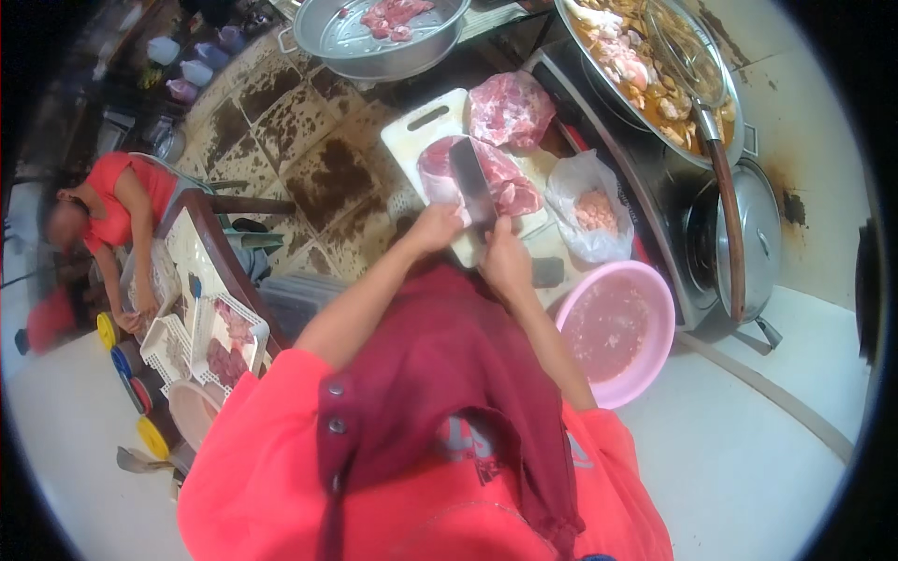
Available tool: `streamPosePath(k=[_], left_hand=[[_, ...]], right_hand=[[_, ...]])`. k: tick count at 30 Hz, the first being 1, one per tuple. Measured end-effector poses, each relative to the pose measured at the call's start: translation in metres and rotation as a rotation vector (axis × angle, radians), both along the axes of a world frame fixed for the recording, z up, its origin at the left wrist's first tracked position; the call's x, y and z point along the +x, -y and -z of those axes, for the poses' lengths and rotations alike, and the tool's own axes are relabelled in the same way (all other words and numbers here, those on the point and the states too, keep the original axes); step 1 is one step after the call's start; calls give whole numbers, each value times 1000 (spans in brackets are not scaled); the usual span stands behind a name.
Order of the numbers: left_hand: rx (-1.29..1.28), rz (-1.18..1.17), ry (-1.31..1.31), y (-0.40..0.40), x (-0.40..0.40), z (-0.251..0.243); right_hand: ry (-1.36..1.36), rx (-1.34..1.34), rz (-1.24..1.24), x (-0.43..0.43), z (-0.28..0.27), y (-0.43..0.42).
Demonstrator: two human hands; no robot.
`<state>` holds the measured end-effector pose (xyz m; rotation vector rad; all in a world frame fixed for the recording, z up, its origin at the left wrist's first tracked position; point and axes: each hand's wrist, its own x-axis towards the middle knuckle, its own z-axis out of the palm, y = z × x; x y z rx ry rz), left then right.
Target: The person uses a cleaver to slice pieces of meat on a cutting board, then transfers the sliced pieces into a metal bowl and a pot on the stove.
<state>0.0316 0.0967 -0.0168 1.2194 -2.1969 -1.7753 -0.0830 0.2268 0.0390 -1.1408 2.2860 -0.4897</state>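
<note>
My right hand (506, 254) is closed around the handle of a cleaver (473, 181), whose broad blade lies over a large piece of raw meat (511, 184). At the near left edge of that meat is my left hand (438, 228), its fingers bent against it; whether they grip it is hard to tell. Under the meat lies a white plastic cutting board (407, 133) with a slot handle. A second large piece of raw meat (511, 109) rests at the board's far right corner. To the right sits a clear plastic bag (561, 184) with minced or finely cut meat (596, 212) in it.
A pink basin (666, 329) of cloudy water stands near my right forearm. Beyond it are a stove (666, 231), a large pan of food (736, 105) with a strainer, and a lidded pot (761, 242). A steamer pan (379, 63) stands ahead. A person (123, 196) works at the left table.
</note>
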Motion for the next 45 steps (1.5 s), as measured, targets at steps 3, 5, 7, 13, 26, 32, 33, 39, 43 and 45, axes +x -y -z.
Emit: streamPosePath(k=[3, 5, 7, 13, 26, 32, 33, 39, 43, 45], left_hand=[[142, -37, -42, 1, 3, -13], [155, -36, -57, 7, 6, -14], [145, 48, 13, 19, 18, -2], [37, 217, 135, 23, -1, -31], [392, -231, -153, 29, 6, 37], [474, -172, -183, 30, 6, 45], [475, -134, -181, 30, 6, 44], [694, -314, -346, 22, 8, 39], [859, -471, -481, 21, 19, 50], [877, -444, -479, 31, 28, 57]], right_hand=[[20, -39, 46, -4, 7, 5], [43, -114, 49, -11, 14, -3], [78, -192, 31, -13, 11, -12], [137, -211, 181, -15, -22, -62], [7, 51, 98, 28, -27, -60], [33, 7, 83, 27, -6, -39], [34, 1, 98, 23, -4, -28], [80, -46, 82, 21, 8, -32], [165, 7, 31, 21, -11, -62], [167, -28, 5, 12, -24, -72]])
